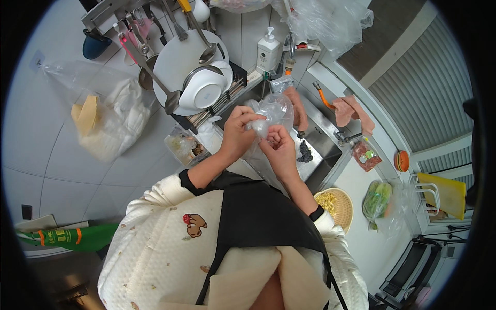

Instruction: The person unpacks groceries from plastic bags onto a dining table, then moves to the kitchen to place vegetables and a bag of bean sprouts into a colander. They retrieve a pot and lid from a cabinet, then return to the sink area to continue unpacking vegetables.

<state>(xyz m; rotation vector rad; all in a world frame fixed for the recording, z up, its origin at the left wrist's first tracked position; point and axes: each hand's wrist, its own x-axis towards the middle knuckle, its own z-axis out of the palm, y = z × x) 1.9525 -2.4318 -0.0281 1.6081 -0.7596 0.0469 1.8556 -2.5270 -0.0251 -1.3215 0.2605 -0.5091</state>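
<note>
Both of my hands are raised over the steel sink point(323, 155), on a clear plastic bag point(277, 108). My left hand point(241, 130) pinches the bunched neck of the bag between thumb and fingers. Close beside it, my right hand point(279, 149) grips the plastic with its thumb and curled fingers. The bag's film spreads behind and below the hands; what it holds, if anything, I cannot tell. In the sink basin lies a dark, crumpled scrap point(305, 152). A pink cloth point(297, 106) is wrapped around a faucet hose near the bag.
Left of the sink stand a dish rack with white bowls point(206, 95) and a plastic container of scraps point(182, 145). On the right counter are a yellow basket of bean sprouts point(345, 207), bagged green vegetables point(378, 197) and packed meat point(365, 155). A pump bottle point(268, 52) stands behind.
</note>
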